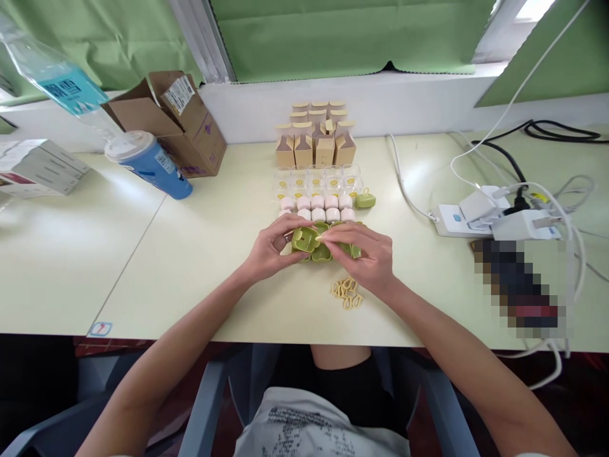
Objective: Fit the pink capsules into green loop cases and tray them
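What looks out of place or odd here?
One green case sits alone, right of the rows of pale pink pieces and apart from the green shells. The yellow loops lie in a loose heap, unlike those rows. No spill or damage visible.

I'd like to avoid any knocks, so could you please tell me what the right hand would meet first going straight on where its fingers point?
Most likely the small green container in the left hand; the right hand already appears very close to its rim, though depth is unclear.
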`<state>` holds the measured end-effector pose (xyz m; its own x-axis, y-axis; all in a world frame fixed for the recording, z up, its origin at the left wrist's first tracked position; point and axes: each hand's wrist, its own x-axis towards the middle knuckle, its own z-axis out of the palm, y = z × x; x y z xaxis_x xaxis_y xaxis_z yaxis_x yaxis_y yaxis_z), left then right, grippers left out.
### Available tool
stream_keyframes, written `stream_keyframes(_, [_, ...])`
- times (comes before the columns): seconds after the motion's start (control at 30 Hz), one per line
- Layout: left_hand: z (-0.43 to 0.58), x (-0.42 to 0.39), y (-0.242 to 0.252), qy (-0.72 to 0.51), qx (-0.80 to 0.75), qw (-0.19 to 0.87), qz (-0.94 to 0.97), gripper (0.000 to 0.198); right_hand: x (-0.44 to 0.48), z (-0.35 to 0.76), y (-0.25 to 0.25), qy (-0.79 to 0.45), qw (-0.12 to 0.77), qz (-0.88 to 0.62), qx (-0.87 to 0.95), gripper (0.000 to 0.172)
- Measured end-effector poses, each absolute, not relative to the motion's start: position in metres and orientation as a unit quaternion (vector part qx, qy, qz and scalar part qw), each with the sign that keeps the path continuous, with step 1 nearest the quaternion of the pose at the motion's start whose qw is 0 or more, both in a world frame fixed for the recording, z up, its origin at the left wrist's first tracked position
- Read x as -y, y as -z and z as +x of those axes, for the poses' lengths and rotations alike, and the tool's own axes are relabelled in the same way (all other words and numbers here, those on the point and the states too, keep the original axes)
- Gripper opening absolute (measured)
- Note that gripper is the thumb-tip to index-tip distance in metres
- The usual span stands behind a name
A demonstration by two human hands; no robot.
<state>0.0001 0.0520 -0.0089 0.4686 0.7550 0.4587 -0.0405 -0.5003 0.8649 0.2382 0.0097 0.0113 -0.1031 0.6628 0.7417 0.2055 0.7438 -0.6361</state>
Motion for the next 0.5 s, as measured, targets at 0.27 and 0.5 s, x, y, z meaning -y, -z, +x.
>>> stream_keyframes(0.27, [0.003,-0.044,0.016,-0.435,-0.237,0.501,0.709,0.073,-0.009,0.228,-0.002,-0.107,0.548,-0.347,0.753,0.018])
stream_keyframes(0.5, [0.005,-0.047,0.014,-0.444,-0.232,0.492,0.712,0.060,-0.009,0.227,0.002,-0.083,0.550,-0.356,0.751,0.020])
